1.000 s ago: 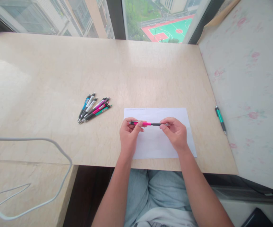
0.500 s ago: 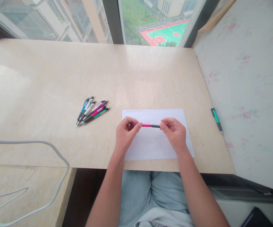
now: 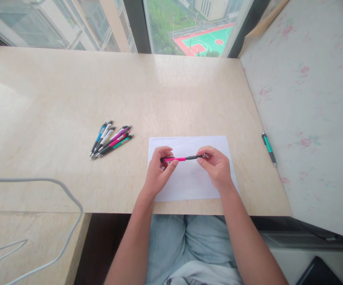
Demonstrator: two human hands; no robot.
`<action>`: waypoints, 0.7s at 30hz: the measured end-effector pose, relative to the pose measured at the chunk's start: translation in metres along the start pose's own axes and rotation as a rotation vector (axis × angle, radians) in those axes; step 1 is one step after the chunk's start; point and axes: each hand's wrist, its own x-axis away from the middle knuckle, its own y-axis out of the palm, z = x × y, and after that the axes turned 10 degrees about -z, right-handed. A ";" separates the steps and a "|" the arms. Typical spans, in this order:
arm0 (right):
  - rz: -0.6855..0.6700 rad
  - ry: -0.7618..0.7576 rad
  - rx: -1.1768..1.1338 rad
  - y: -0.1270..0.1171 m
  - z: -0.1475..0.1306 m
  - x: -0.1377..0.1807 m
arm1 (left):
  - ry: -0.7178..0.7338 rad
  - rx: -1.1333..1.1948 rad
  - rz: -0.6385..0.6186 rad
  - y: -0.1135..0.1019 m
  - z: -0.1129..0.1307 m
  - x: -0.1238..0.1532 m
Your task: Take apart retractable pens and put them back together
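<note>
A pink and black pen is held level between both hands, above a white sheet of paper. My left hand grips its pink end, the thumb along the barrel and the fingers partly raised behind. At the other end, my right hand pinches the black grip close to the silver tip. Small handwriting runs along the sheet's top left edge, too faint to read.
Several pens in blue, white, purple, pink and green lie fanned out left of the paper. A green pen rests by the flowered wall covering. A grey cable loops across the lower left. Windows stand behind the table.
My left fingers have loosened and lifted off the pen's pink end, baring more of it. My right fingers have shifted along the grip, so the tip now shows. The whole view has shifted slightly.
</note>
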 end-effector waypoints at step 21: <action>0.266 0.001 -0.246 -0.007 0.002 -0.003 | -0.083 0.012 0.020 -0.003 0.007 0.000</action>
